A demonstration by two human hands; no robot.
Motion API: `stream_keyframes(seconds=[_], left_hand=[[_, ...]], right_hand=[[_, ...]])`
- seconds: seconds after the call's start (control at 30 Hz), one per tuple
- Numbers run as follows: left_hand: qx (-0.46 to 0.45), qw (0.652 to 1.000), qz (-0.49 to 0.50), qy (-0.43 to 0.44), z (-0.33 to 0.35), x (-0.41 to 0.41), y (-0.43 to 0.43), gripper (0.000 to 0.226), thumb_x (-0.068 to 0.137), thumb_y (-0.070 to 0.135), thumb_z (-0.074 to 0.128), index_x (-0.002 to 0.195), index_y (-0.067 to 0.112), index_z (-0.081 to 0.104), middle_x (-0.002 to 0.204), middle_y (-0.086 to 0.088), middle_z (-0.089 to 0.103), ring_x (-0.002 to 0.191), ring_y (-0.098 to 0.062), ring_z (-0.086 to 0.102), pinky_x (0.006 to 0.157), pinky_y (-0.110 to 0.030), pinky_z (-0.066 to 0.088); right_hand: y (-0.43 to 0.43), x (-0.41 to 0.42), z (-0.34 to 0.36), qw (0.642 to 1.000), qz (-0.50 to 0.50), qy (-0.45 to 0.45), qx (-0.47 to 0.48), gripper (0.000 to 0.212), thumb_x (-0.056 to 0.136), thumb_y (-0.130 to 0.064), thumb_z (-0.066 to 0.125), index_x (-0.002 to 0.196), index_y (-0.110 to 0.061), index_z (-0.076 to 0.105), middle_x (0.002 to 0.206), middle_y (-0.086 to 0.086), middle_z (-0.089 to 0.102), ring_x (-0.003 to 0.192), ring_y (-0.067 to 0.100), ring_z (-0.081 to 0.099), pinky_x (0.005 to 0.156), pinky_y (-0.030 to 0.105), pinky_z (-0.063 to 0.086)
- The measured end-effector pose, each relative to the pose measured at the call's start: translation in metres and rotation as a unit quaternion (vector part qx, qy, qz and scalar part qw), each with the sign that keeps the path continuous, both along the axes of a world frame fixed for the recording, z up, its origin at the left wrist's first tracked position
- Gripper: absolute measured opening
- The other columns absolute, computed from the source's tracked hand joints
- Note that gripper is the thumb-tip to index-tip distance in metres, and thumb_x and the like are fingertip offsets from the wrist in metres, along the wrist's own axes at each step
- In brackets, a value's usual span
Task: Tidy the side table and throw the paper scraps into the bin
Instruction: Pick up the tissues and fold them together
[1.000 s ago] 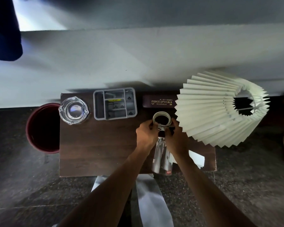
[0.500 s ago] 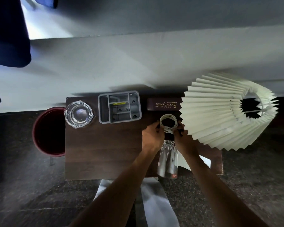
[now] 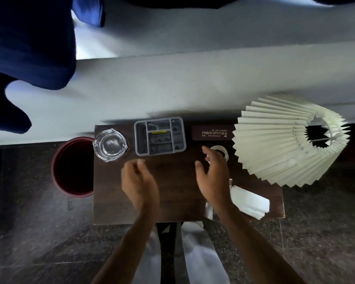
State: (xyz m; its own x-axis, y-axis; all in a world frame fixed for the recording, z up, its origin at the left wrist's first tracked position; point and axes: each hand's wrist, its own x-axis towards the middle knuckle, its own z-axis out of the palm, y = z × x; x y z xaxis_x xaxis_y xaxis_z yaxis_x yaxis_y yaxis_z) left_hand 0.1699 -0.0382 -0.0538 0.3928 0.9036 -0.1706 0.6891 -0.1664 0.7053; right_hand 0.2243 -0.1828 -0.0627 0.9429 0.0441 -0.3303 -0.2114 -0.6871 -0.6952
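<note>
- We're looking straight down on the dark wooden desk (image 3: 172, 171); both of our hands hover above it, holding nothing.
- Our left hand (image 3: 138, 182) floats over the middle of the desk, fingers loosely curled, thumb and forefinger close together but gripping nothing.
- Our right hand (image 3: 213, 177) is spread fairly wide, palm turned inward; its fingertips reach up toward a roll of tape (image 3: 220, 151) lying flat just beyond them; we cannot tell whether they touch it.
- The paper scraps (image 3: 249, 201), white and stacked, lie at the near right corner of the desk, just beside our right wrist and partly under it; a clear shiny thing (image 3: 209, 210) peeks out beneath the forearm, too hidden to name.
- The bin (image 3: 72, 167), dark red and round, stands on the floor against the left edge of the desk.
- Along the far edge: a glass ashtray (image 3: 110, 144) at left; a grey divided organiser tray (image 3: 159, 136); a maroon spectacle case (image 3: 213, 133) reading PRINCE OPTICALS.
- A pleated cream lampshade (image 3: 285, 140) fills the far right corner.
</note>
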Motion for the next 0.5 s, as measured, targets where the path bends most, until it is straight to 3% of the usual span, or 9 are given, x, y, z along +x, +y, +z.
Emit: stream_keyframes(seconds=[0.07,0.13,0.23,0.37,0.5], left_hand=[[0.012,0.999,0.01,-0.029,0.008,0.003,0.022,0.019,0.1,0.014,0.054,0.111,0.009,0.068,0.107,-0.008,0.064,0.095,-0.013,0.055,0.082,-0.019,0.036],[-0.03,0.999,-0.021,-0.028,0.011,0.008,0.037,0.031,0.103,0.019,0.05,0.13,0.012,0.064,0.124,-0.004,0.064,0.111,-0.013,0.058,0.093,-0.016,0.035],[-0.108,0.99,-0.091,0.004,0.009,0.015,0.048,0.041,0.107,0.028,0.043,0.143,0.015,0.056,0.145,-0.004,0.059,0.136,-0.018,0.051,0.114,-0.028,0.035],[-0.158,0.978,-0.138,0.011,0.005,0.021,0.052,0.043,0.108,0.033,0.04,0.143,0.016,0.056,0.145,-0.004,0.06,0.137,-0.016,0.05,0.118,-0.037,0.036],[-0.173,0.976,-0.133,-0.002,0.003,0.023,0.059,0.043,0.108,0.035,0.039,0.138,0.014,0.061,0.134,-0.005,0.067,0.13,-0.019,0.058,0.113,-0.043,0.043]], right_hand=[[0.021,0.005,0.005,0.998,-0.002,0.035,0.047,0.055,0.094,-0.012,0.065,0.146,-0.012,0.047,0.143,0.008,0.054,0.128,0.016,0.054,0.108,0.035,0.048],[0.037,0.01,0.006,0.994,-0.004,0.078,0.079,0.063,0.094,-0.013,0.065,0.152,-0.013,0.038,0.152,0.007,0.047,0.138,0.016,0.048,0.114,0.039,0.043],[0.052,0.014,0.007,0.989,-0.011,0.113,0.091,0.067,0.093,-0.015,0.065,0.153,-0.014,0.036,0.153,0.006,0.046,0.141,0.019,0.045,0.116,0.041,0.041],[0.059,0.011,0.006,0.987,-0.042,0.121,0.096,0.064,0.092,-0.014,0.065,0.15,-0.015,0.041,0.148,0.004,0.052,0.138,0.018,0.047,0.114,0.042,0.043],[0.061,0.005,0.004,0.986,-0.065,0.116,0.103,0.063,0.091,-0.013,0.066,0.149,-0.016,0.043,0.146,0.004,0.054,0.135,0.016,0.051,0.112,0.04,0.046]])
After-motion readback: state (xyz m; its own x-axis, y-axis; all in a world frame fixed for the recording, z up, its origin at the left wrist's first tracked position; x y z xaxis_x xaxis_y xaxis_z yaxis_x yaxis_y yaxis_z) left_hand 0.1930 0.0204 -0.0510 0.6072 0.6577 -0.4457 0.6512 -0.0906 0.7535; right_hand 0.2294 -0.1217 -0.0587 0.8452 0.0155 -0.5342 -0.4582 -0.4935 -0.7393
